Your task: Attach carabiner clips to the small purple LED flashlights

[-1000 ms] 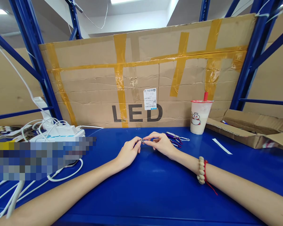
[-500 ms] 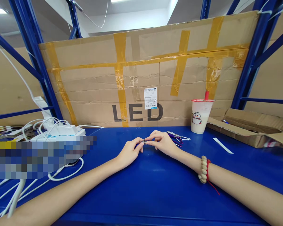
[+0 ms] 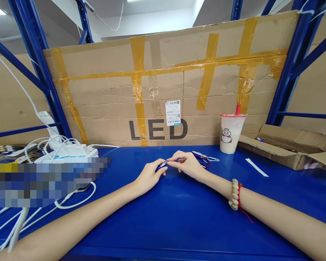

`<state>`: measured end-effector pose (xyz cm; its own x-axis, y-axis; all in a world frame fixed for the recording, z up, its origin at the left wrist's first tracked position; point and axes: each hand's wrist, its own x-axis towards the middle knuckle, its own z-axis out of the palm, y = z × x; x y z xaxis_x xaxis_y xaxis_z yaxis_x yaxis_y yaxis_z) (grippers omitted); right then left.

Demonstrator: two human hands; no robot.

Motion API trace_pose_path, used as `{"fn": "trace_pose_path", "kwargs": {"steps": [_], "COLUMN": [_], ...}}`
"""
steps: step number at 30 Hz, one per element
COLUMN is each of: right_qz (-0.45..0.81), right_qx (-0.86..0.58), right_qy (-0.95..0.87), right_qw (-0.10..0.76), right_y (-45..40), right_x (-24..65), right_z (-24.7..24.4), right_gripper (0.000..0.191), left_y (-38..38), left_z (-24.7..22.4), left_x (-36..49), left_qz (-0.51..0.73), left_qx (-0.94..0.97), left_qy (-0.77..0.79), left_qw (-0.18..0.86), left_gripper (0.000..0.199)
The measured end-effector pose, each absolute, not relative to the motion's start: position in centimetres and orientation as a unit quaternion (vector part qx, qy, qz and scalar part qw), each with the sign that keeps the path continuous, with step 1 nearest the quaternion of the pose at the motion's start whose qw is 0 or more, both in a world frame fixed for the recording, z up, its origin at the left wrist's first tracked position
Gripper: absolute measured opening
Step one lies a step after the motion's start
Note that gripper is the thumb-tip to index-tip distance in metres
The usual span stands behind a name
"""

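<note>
1. Lower left: white cables [image 3: 17,232] trail over the blue surface [image 3: 163,217].
2. Centre: left hand [image 3: 148,177], thumb and fingers pinched on a small blue-and-silver piece [image 3: 162,165], tilted, its upper end to the right.
3. Right of centre: right hand [image 3: 188,166], fingertips gripping that upper end. Piece thus between both hands; fine detail too small to read.
4. Just behind the right hand: purple tools [image 3: 200,156], partly hidden.
5. Right: cup [image 3: 232,136], upright, red straw [image 3: 238,109].
6. Farther right: white strip [image 3: 256,167], flat; open box [image 3: 277,154].

hands [image 3: 148,176] 2 | cup [image 3: 234,127] 1 | straw [image 3: 238,109] 1 | label [image 3: 173,113] 1 | white strip [image 3: 256,167] 1 | beaded bracelet [image 3: 234,194] 1
</note>
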<state>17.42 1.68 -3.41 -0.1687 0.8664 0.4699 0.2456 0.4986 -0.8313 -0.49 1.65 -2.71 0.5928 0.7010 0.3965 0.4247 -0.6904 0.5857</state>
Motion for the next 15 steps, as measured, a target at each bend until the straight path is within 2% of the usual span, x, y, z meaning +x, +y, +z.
{"fn": "trace_pose_path", "kwargs": {"steps": [7, 15], "right_qz": [0.33, 0.356], "right_qx": [-0.397, -0.413], "right_qy": [-0.685, -0.673], "right_qw": [0.514, 0.5], "right_y": [1.4, 1.26], "right_x": [17.13, 17.3], "right_z": [-3.2, -3.16], "right_gripper": [0.034, 0.034], "left_y": [1.27, 1.15], "left_z": [-2.47, -2.39], "left_x": [-0.32, -0.3], "left_qz": [0.32, 0.3], "left_qx": [0.857, 0.863], "left_qy": [0.339, 0.346], "left_qw": [0.221, 0.213], "left_gripper": [0.026, 0.022]}}
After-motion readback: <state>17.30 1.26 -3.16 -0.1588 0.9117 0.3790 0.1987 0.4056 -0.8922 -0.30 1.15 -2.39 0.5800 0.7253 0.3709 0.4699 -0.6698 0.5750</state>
